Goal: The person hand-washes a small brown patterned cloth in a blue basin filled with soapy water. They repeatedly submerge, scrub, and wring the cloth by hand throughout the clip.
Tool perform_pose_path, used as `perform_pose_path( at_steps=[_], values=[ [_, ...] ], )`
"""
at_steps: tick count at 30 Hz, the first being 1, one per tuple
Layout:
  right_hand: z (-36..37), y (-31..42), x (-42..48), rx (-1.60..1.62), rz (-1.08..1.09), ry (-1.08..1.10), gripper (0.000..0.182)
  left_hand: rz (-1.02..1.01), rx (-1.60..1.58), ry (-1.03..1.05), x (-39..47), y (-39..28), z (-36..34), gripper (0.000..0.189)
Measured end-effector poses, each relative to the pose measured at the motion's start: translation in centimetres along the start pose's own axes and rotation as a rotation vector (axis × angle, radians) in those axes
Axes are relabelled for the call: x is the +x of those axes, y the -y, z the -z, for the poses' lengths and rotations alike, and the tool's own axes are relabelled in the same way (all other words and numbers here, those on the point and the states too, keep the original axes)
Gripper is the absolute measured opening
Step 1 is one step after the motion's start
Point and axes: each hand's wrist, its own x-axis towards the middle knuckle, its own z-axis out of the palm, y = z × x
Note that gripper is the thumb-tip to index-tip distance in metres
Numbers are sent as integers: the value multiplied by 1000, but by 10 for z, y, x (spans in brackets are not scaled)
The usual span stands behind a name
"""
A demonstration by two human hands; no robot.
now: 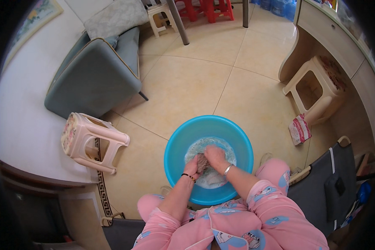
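A round blue plastic basin [178,131] stands on the floor between my knees, with foamy water [218,142] in its bottom. Over the water, my left hand [192,167] grips a wet, crumpled brown cloth [202,163]. My right hand [215,157] presses on the same cloth from the other side, its fingers curled and partly hidden. Below my right wrist, a pale cloth [215,178] lies in the suds.
A pink plastic stool [106,150] stands left of the basin, near a grey-blue armchair [93,78]. To the right are a pink-and-white packet [300,129] and another stool [315,84] under a desk [331,28]. A dark folding seat [318,184] is beside me.
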Motion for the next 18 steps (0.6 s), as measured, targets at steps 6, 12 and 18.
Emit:
perform_pose_path(
  at_steps=[6,12,18],
  values=[
    [-1,-16,-3,-25,-214,-172,25,114,168,-287,-3,-8,23,32],
    [-33,15,-19,691,-111,156,30,261,-28,-77,-3,-12,16,30],
    [0,87,-50,639,166,-11,26,-32,-82,328,48,24,70,33]
  ],
)
